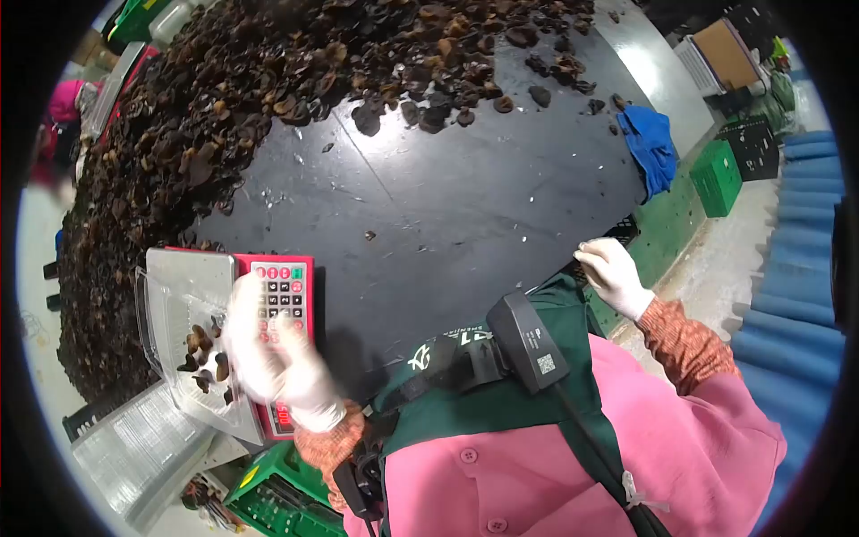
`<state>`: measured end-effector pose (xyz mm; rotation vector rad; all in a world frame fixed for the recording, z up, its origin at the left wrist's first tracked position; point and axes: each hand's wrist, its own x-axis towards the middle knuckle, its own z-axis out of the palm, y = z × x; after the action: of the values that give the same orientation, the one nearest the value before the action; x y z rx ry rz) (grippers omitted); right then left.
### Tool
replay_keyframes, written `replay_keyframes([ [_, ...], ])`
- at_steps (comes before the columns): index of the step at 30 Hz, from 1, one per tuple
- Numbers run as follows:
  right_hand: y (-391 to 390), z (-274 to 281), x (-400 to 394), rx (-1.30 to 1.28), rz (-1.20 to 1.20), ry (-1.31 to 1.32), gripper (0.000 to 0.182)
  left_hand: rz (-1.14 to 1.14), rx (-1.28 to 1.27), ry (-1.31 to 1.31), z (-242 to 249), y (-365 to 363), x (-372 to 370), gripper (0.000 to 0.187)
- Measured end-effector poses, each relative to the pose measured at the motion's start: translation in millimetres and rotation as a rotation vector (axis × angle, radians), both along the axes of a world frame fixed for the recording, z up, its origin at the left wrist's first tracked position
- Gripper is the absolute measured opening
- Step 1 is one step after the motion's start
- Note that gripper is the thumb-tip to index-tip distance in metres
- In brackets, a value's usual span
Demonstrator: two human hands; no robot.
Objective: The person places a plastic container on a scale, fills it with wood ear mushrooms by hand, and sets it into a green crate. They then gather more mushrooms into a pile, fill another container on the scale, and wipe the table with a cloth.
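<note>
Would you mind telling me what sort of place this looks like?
Probably a food packing or sorting workshop. A large heap of dried dark mushrooms covers a black worktable, a clear plastic container with a few pieces sits on a red weighing scale, and green crates stand beside the table.

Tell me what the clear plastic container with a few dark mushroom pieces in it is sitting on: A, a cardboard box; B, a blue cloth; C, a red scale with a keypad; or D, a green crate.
C: the clear plastic container rests on the platform of the red scale, whose keypad shows right beside it under the blurred left hand.
</note>
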<state>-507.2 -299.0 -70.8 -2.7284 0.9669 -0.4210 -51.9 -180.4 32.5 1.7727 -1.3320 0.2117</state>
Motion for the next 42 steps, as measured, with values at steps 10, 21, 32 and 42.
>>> replay_keyframes([
  [10, -60, 16, 43, -0.193, -0.217, -0.202, 0.029, -0.753, 0.58, 0.325, -98, -58, -86, 0.078],
  [21, -334, -41, 242, -0.322, -0.54, -0.162, 0.049, -0.094, 0.504, -0.021, -115, -43, -38, 0.073],
  [32, -137, -11, 276, -0.111, 0.414, -0.215, 0.043, -0.046, 0.485, 0.1, -128, -41, -42, 0.079],
  [42, -102, -6, 135, -0.017, 0.335, -0.13, 0.027, -0.059, 0.346, 0.147, -135, -39, -36, 0.064],
])
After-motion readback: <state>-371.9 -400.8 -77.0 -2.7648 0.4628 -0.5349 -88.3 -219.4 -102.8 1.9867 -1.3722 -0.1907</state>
